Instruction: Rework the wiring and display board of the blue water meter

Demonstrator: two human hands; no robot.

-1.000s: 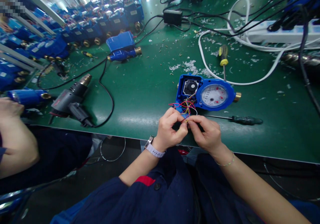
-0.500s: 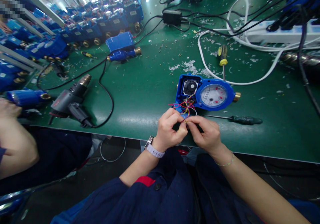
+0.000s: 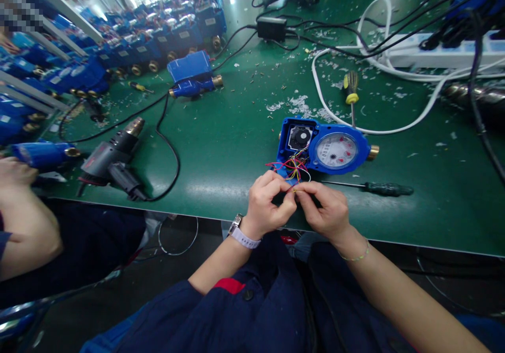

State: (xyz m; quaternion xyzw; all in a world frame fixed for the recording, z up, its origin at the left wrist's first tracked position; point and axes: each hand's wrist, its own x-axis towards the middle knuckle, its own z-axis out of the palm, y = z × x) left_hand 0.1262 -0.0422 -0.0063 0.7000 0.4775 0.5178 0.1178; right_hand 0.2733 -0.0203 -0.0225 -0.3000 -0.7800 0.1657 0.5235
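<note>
A blue water meter [image 3: 342, 152] lies on the green bench in front of me, its round dial facing up and its square compartment open. Red, yellow and white wires [image 3: 295, 167] spill from that compartment toward my hands. My left hand [image 3: 270, 203] pinches thin wires between thumb and forefinger. Close against it, my right hand [image 3: 324, 208] pinches the wires too, fingertips nearly touching the left ones. The exact wire ends are hidden by the fingers. Just right of my right hand lies a screwdriver with a dark green handle [image 3: 389, 189], its shaft pointing at the meter.
A yellow-black screwdriver [image 3: 351, 87] lies behind the meter, near a white cable [image 3: 321, 90]. On the left rests a heat gun [image 3: 114, 158], with several blue meters [image 3: 158, 40] behind. A co-worker's arm [image 3: 26, 216] reaches in at far left. A power strip [image 3: 434, 53] is at back right.
My hands have shifted very slightly at the wires, still pinching them. The meter and tools stay put. At far left the co-worker's hand and arm have moved a little.
</note>
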